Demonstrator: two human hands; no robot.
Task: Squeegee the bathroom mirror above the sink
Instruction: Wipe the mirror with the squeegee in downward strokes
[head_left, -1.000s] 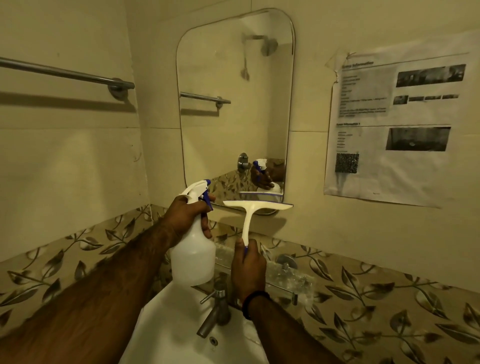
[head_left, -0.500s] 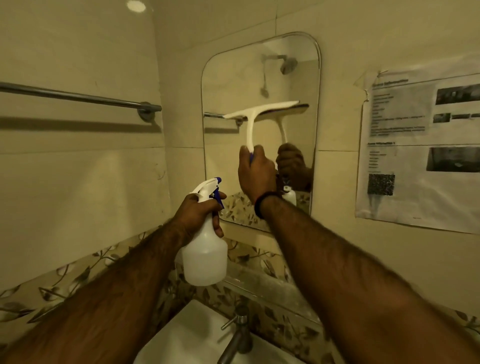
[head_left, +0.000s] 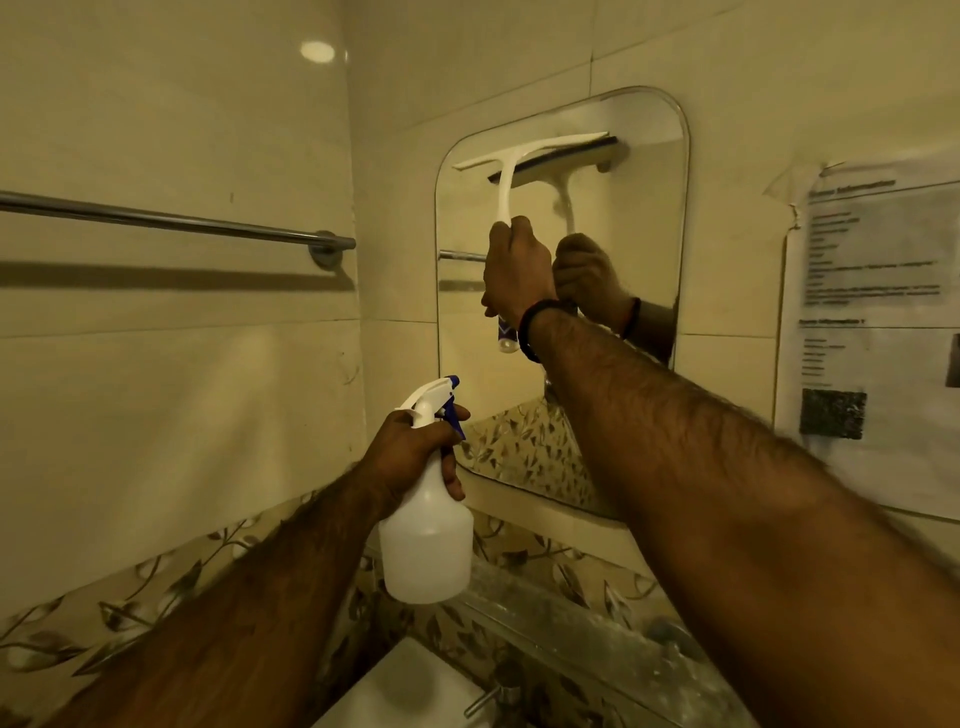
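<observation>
The right hand (head_left: 519, 273) is gripping the white plastic squeegee (head_left: 524, 171) by its handle, its blade lying near the top edge of the rounded frameless mirror (head_left: 649, 218), bare glass lying below. The left hand (head_left: 410, 452) is clasping a translucent white spray bottle (head_left: 426, 545). The right forearm is hiding the mirror's lower right corner. The taped paper notice (head_left: 878, 322) is too blurred to read.

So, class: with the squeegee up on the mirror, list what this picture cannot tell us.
Head view only:
- Notice on the wall: print too blurred to read, cut off by the right edge.
- Sink and tap: cut off by the bottom edge.
- Mirror: lower middle hidden by the right arm.
- Spray bottle: fill level unclear.
</observation>
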